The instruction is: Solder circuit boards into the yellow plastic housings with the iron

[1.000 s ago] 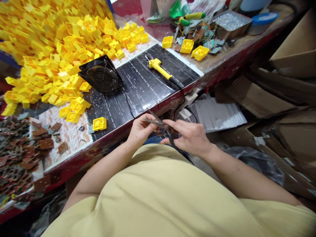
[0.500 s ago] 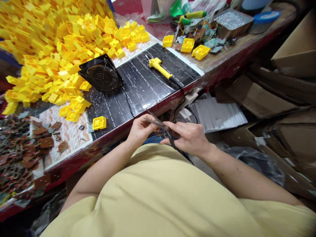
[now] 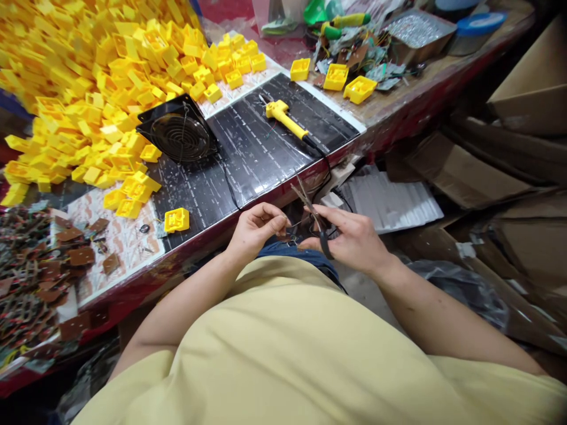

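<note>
My right hand (image 3: 354,236) grips black-handled scissors (image 3: 324,239) over my lap, their blades parted and pointing up and away toward the table edge. To its left, my left hand (image 3: 261,230) is pinched at the fingertips on something thin and dark, perhaps a wire, too small to make out. Thin dark strands show between the two hands. Beyond them on the black mat lies a yellow soldering iron (image 3: 290,124). A black fan (image 3: 181,133) stands to its left, and a single yellow housing (image 3: 176,220) sits near the table's front edge.
A large heap of yellow housings (image 3: 101,88) covers the back left. Brown circuit boards with wires (image 3: 48,265) lie at the left. Three yellow housings, green-handled pliers (image 3: 349,20) and a metal tray (image 3: 416,35) are at the back right. Cardboard (image 3: 478,171) fills the right side.
The scissors have swung away from my left fingertips, and their blades now point more upward. My right hand has shifted slightly right. My left hand keeps its pinch.
</note>
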A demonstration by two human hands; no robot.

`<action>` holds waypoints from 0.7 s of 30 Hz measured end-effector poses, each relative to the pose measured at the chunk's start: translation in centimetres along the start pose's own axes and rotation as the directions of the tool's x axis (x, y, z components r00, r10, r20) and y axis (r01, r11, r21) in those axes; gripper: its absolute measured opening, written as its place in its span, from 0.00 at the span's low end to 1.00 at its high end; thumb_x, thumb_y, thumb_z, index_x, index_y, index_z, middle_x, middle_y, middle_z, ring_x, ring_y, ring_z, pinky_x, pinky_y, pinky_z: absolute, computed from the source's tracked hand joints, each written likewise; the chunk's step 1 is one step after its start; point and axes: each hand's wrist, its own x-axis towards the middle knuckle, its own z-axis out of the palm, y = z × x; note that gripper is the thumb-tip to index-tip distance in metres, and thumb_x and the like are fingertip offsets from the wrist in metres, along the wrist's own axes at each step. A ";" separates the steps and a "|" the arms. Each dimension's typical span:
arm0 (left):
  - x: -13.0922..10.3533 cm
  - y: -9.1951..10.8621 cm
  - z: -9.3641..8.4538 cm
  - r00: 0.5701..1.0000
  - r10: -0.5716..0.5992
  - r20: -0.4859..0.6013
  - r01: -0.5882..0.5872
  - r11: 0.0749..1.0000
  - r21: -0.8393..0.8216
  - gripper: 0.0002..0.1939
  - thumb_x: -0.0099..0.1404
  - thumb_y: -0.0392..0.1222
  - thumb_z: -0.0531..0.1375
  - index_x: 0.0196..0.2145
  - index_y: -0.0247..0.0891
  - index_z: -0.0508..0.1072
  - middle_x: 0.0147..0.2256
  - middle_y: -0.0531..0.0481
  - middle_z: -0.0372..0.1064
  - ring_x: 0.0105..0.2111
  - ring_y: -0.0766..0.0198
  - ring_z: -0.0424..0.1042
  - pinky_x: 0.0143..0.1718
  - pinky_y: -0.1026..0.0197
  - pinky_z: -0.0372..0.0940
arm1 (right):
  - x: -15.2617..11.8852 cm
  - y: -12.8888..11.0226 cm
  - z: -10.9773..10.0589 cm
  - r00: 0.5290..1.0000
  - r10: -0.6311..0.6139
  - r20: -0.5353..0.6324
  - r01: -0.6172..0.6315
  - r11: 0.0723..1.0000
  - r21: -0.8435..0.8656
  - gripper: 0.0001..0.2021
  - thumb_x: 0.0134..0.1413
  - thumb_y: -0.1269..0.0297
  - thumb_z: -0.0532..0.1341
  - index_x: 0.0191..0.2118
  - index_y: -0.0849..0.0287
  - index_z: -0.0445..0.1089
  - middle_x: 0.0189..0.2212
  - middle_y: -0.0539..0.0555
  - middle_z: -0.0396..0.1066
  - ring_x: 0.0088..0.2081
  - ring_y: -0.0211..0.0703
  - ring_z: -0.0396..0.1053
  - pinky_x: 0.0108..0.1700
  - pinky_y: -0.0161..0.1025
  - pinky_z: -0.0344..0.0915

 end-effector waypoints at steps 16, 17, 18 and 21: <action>-0.5 2.2 -0.6 0.979 0.169 0.117 -0.205 0.837 0.508 0.08 0.59 0.40 0.63 0.25 0.33 0.77 0.29 0.47 0.79 0.25 0.67 0.76 0.27 0.69 0.70 | -0.3 -0.2 -1.4 0.969 -0.123 0.214 0.170 0.962 -0.213 0.26 0.60 0.40 0.59 0.53 0.54 0.73 0.31 0.50 0.76 0.29 0.38 0.72 0.30 0.36 0.58; -0.5 2.2 -0.7 0.975 0.178 0.136 -0.223 0.822 0.524 0.06 0.58 0.37 0.62 0.26 0.33 0.77 0.30 0.46 0.80 0.26 0.67 0.76 0.27 0.69 0.69 | -0.2 -0.2 -1.6 0.965 -0.122 0.232 0.174 0.959 -0.222 0.26 0.60 0.40 0.59 0.53 0.54 0.73 0.31 0.50 0.76 0.29 0.38 0.72 0.29 0.36 0.57; -0.5 2.1 -0.8 0.970 0.189 0.154 -0.242 0.807 0.539 0.06 0.58 0.36 0.61 0.27 0.33 0.78 0.31 0.46 0.80 0.26 0.67 0.76 0.27 0.70 0.69 | -0.1 -0.2 -1.7 0.961 -0.119 0.249 0.178 0.957 -0.229 0.25 0.60 0.40 0.59 0.53 0.53 0.72 0.31 0.50 0.76 0.29 0.38 0.71 0.29 0.36 0.56; -0.4 2.0 -1.1 0.952 0.226 0.204 -0.304 0.747 0.591 0.07 0.57 0.34 0.60 0.27 0.34 0.79 0.31 0.47 0.81 0.27 0.67 0.77 0.29 0.70 0.70 | 0.1 0.0 -2.0 0.949 -0.112 0.296 0.186 0.954 -0.235 0.25 0.60 0.41 0.60 0.54 0.53 0.72 0.32 0.50 0.77 0.30 0.37 0.72 0.28 0.36 0.54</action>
